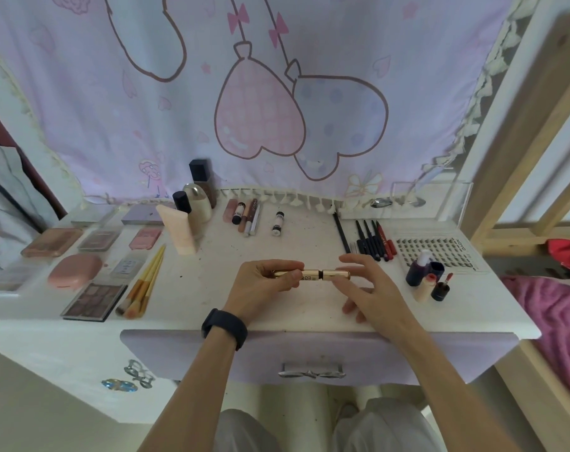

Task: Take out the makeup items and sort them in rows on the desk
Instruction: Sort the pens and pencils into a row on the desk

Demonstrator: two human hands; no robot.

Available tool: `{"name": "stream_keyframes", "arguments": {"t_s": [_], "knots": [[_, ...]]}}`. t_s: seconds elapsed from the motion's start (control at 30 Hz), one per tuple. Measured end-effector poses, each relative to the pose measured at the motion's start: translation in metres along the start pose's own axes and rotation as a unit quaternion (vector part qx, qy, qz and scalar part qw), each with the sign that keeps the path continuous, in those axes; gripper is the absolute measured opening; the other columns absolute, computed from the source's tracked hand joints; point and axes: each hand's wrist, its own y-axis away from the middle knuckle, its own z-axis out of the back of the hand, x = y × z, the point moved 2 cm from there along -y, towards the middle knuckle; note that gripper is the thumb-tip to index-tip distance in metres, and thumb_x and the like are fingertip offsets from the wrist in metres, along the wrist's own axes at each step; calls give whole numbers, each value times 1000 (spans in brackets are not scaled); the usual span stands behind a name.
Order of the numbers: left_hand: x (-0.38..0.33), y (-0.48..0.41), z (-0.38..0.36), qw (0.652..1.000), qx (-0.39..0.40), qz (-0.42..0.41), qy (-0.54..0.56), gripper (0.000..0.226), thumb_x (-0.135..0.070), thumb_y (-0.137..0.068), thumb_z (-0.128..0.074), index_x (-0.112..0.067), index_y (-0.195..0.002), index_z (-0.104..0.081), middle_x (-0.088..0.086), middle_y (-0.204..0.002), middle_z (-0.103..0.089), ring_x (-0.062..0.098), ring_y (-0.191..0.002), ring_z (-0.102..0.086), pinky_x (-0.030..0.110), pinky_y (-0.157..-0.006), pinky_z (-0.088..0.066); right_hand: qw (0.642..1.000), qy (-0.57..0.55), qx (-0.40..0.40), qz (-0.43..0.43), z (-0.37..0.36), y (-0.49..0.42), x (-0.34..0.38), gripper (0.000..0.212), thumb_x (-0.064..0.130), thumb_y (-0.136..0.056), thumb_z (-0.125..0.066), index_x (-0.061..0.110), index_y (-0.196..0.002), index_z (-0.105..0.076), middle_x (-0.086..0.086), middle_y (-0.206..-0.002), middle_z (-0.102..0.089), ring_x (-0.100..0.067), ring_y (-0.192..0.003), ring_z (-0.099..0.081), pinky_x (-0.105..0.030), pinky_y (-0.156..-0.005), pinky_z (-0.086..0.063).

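Above the middle of the white desk (pixel 211 288), my left hand (pixel 264 288) grips a gold tube (pixel 313 275) that lies level. My right hand (pixel 368 288) pinches the tube's right end with thumb and forefinger, its other fingers spread over the desk. Palettes and compacts (pixel 81 256) lie in rows on the left, with brushes (pixel 146 282) beside them. Bottles and a pink tube (pixel 185 223) stand at the back. Lip sticks (pixel 244 216) lie behind the hands, and dark pencils (pixel 371 239) lie to the right.
A lash tray (pixel 440 251) lies at the right, with small bottles (pixel 424 278) in front of it. A clear acrylic box (pixel 440 197) stands at the back right. A shut drawer (pixel 313 353) sits under the desk edge. A wooden frame (pixel 538 158) and pink bedding (pixel 554 305) border the right.
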Motion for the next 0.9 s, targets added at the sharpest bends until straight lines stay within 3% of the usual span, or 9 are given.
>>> {"name": "stream_keyframes", "arguments": {"t_s": [0.07, 0.13, 0.33, 0.43, 0.53, 0.63, 0.77, 0.9], "knots": [[0, 0, 0, 1000, 0, 3, 5, 17, -9, -88, -71, -11, -104, -77, 7, -91, -77, 24, -87, -73, 20, -79, -57, 1000, 12, -6, -12, -3, -2, 1, 18, 43, -97, -60, 33, -112, -62, 7, -93, -74, -15, -53, -58, -23, -49, -47], [-1, 0, 0, 1000, 0, 7, 12, 16, -9, -88, -71, -11, -103, -78, 6, -91, -78, 22, -85, -73, 20, -77, -56, 1000, 22, -14, -12, -5, -4, -1, 15, 39, -101, -55, 29, -102, -66, 4, -83, -74, -13, -51, -50, -24, -48, -44], [0, -1, -1, 1000, -7, 9, 26, 14, -10, -89, -71, -13, -102, -77, 7, -93, -77, 21, -81, -73, 23, -77, -59, 999, -25, -43, 15, -2, 0, -4, 20, 12, -101, -54, 30, -105, -61, 17, -99, -64, -15, -57, -59, -25, -48, -45], [1, -1, 0, 999, -7, 12, 34, 14, -11, -90, -69, -14, -101, -77, 5, -94, -77, 18, -79, -73, 22, -74, -58, 999, -16, -29, 15, -2, 1, -1, 14, 31, -101, -57, 34, -114, -59, 15, -103, -68, -15, -54, -59, -23, -48, -45], [2, -1, 0, 1000, -8, 12, 27, 14, -14, -91, -69, -13, -102, -77, 4, -93, -78, 16, -77, -72, 20, -73, -57, 1000, 22, -15, -1, -5, -3, -1, 22, 46, -101, -50, 29, -104, -63, 5, -81, -73, -11, -49, -48, -25, -50, -41], [2, -2, -2, 1000, -12, 8, 17, 14, -17, -92, -68, -13, -102, -78, 3, -89, -77, 13, -73, -70, 21, -71, -57, 999, 38, -34, 16, -6, -6, -8, 19, 41, -103, -49, 31, -97, -64, 6, -76, -69, -7, -53, -45, -31, -57, -39], [0, -2, -2, 999, -31, 2, -5, 17, -26, -94, -65, -16, -99, -78, 4, -83, -75, 9, -65, -63, 21, -68, -56, 998, 21, -48, 40, -6, -5, -11, 14, 29, -105, -49, 31, -104, -62, 14, -82, -68, 3, -58, -54, -25, -62, -38], [-2, -2, -6, 996, -48, 2, -72, 36, -38, -100, -52, -13, -95, -77, 1, -70, -70, 6, -55, -53, 16, -58, -47, 997, 2, -54, 52, -8, -1, -8, 15, 24, -105, -48, 29, -107, -62, 18, -84, -68, 4, -58, -55, -24, -62, -38]]}}
